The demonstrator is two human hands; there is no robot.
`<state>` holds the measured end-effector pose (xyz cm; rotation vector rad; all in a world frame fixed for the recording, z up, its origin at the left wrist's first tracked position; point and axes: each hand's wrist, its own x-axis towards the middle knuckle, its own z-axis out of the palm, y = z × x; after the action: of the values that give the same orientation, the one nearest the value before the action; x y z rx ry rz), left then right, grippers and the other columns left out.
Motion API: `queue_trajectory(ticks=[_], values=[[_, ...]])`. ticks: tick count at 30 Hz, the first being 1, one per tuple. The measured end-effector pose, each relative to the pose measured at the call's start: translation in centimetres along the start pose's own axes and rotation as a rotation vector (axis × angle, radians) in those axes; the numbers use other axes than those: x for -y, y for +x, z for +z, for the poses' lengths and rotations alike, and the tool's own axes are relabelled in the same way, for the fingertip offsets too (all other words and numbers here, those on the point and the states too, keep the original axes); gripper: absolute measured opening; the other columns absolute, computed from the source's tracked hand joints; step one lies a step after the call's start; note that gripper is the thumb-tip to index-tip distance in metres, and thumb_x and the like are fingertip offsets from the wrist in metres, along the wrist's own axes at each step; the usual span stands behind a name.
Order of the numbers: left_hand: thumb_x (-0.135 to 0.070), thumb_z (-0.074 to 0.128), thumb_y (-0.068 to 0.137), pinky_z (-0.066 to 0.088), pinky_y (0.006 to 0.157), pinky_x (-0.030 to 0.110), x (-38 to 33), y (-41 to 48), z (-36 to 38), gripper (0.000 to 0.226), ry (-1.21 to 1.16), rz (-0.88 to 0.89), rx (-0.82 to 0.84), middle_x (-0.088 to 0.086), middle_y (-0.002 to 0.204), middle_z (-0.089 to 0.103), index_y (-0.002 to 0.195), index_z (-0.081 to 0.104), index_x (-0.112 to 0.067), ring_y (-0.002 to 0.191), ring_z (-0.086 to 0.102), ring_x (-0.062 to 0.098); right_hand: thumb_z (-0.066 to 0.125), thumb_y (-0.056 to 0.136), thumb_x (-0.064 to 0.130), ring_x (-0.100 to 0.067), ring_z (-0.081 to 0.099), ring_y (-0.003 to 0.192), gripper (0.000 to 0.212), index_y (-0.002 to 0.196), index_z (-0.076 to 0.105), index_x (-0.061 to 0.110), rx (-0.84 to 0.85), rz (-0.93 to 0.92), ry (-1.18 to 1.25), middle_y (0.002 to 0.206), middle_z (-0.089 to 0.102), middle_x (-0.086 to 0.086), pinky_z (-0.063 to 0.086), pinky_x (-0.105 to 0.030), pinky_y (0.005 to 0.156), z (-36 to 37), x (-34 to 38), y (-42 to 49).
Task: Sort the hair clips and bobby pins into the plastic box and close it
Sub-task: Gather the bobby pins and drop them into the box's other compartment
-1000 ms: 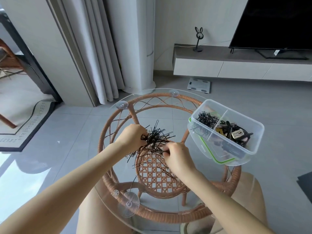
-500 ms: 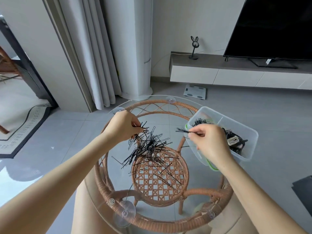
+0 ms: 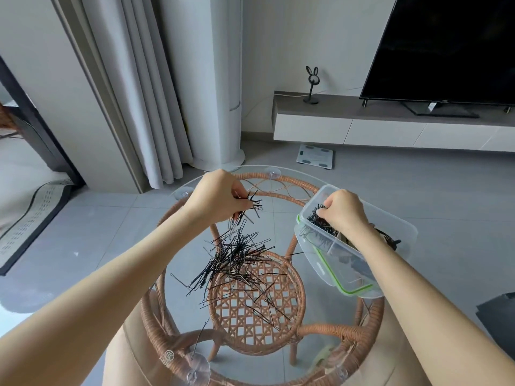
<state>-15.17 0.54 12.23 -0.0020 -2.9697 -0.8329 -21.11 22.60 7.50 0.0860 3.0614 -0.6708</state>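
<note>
A loose pile of black bobby pins [image 3: 237, 260] lies spread on the round glass table top [image 3: 178, 310]. My left hand [image 3: 217, 197] hovers above the pile's far side, pinching a small bunch of bobby pins [image 3: 249, 208]. A clear plastic box [image 3: 395, 227] with a divider stands at the table's right edge on its green-sealed lid [image 3: 348, 288]. My right hand [image 3: 344, 210] reaches into the box's left compartment, fingers curled down onto the bobby pins [image 3: 316, 218] stored there. Dark hair clips [image 3: 388, 240] fill the right compartment, mostly hidden by my wrist.
The glass top rests on a rattan frame [image 3: 278, 181] with a woven lower shelf [image 3: 250, 302]. Behind are grey curtains [image 3: 145, 93], a white column [image 3: 217, 79], a bathroom scale [image 3: 315, 156] on the floor, and a TV [image 3: 446, 45] on a low console.
My right hand carried bobby pins from the pile over to the box and now dips into its left compartment. My left hand lifted a bunch of pins up and away from the pile.
</note>
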Motion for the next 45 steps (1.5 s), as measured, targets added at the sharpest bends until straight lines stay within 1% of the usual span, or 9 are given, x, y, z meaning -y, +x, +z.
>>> queue_trajectory(ticks=[4, 7, 16, 21, 24, 29, 31, 36, 45], values=[[-0.021, 0.068, 0.079, 0.047, 0.058, 0.022, -3.4, 2.4, 1.0, 0.014, -0.020, 0.096, -0.018, 0.008, 0.068, 0.070, 0.087, 0.075, -0.011, 0.061, 0.065, 0.022, 0.048, 0.086, 0.007, -0.024, 0.034, 0.050, 0.046, 0.040, 0.041, 0.014, -0.064, -0.012, 0.034, 0.045, 0.035, -0.005, 0.031, -0.029, 0.047, -1.3, -1.0, -0.3], [-0.019, 0.068, 0.080, 0.046, 0.058, 0.022, -6.4, 4.7, 3.0, 0.016, -0.061, 0.156, -0.052, 0.008, 0.075, 0.072, 0.089, 0.075, -0.008, 0.057, 0.055, 0.015, 0.048, 0.091, 0.017, -0.032, 0.059, 0.072, 0.032, 0.073, 0.071, 0.002, -0.123, -0.073, 0.092, 0.075, 0.069, -0.017, 0.049, -0.033, 0.065, -2.8, -2.1, -1.3], [0.003, 0.057, 0.082, 0.055, 0.079, 0.038, -10.7, 8.1, 12.2, 0.014, 0.088, 0.206, 0.107, 0.014, 0.083, 0.066, 0.086, 0.068, -0.005, 0.084, 0.065, 0.032, 0.059, 0.086, 0.017, -0.021, 0.065, 0.081, 0.017, 0.090, 0.073, 0.008, -0.189, -0.112, 0.211, 0.090, 0.074, -0.007, 0.042, -0.022, 0.073, -3.9, -5.3, -4.5], [0.009, 0.042, 0.084, 0.048, 0.091, 0.030, -10.8, 8.0, 13.3, 0.049, 0.203, 0.232, 0.329, 0.012, 0.130, 0.057, 0.128, 0.052, -0.009, 0.114, 0.057, 0.028, 0.059, 0.086, 0.017, -0.019, 0.066, 0.078, 0.016, 0.089, 0.072, 0.009, -0.180, -0.145, 0.199, 0.086, 0.074, -0.005, 0.046, -0.024, 0.071, -3.8, -6.1, -5.2], [0.006, 0.044, 0.086, 0.043, 0.102, 0.027, -10.7, 7.9, 11.1, 0.050, 0.123, 0.267, 0.342, 0.006, 0.138, 0.051, 0.132, 0.049, -0.013, 0.123, 0.051, 0.022, 0.059, 0.086, 0.016, -0.020, 0.066, 0.077, 0.016, 0.090, 0.072, 0.008, -0.202, -0.166, 0.206, 0.084, 0.074, -0.007, 0.048, -0.025, 0.071, -4.0, -5.7, -5.7], [-0.008, 0.050, 0.091, 0.044, 0.089, 0.020, -7.9, 5.3, 5.5, 0.029, -0.129, 0.223, 0.199, 0.006, 0.122, 0.065, 0.116, 0.064, -0.010, 0.098, 0.062, 0.013, 0.058, 0.086, 0.014, -0.014, 0.064, 0.065, 0.016, 0.077, 0.070, 0.010, -0.200, -0.247, 0.267, 0.068, 0.071, -0.002, 0.048, -0.028, 0.066, -3.7, -3.6, -7.8], [-0.016, 0.049, 0.093, 0.044, 0.081, 0.020, -4.5, 4.3, 4.6, 0.026, -0.077, 0.159, 0.091, 0.002, 0.118, 0.067, 0.111, 0.067, -0.014, 0.088, 0.059, 0.010, 0.056, 0.087, 0.016, -0.012, 0.061, 0.058, 0.021, 0.070, 0.067, 0.011, -0.118, -0.302, 0.218, 0.061, 0.068, 0.001, 0.046, -0.028, 0.062, -2.8, -2.5, -9.2], [-0.025, 0.047, 0.092, 0.048, 0.095, 0.039, 5.1, 0.8, 5.0, 0.029, 0.200, -0.100, 0.135, 0.012, 0.127, 0.060, 0.117, 0.062, -0.018, 0.105, 0.061, 0.029, 0.050, 0.092, 0.031, -0.021, 0.062, 0.092, 0.031, 0.107, 0.061, 0.005, 0.194, -0.221, -0.039, 0.104, 0.065, -0.007, 0.049, -0.027, 0.074, 2.6, -0.8, -10.1], [-0.043, 0.043, 0.092, 0.034, 0.106, 0.044, 8.9, -3.5, 8.1, 0.042, 0.342, -0.110, 0.130, 0.006, 0.137, 0.046, 0.131, 0.048, -0.029, 0.127, 0.036, 0.029, 0.040, 0.088, -0.005, -0.027, 0.047, 0.104, 0.029, 0.106, 0.061, 0.003, -0.006, -0.250, -0.433, 0.118, 0.052, -0.016, 0.045, -0.029, 0.078, 8.2, 1.2, -9.1]])
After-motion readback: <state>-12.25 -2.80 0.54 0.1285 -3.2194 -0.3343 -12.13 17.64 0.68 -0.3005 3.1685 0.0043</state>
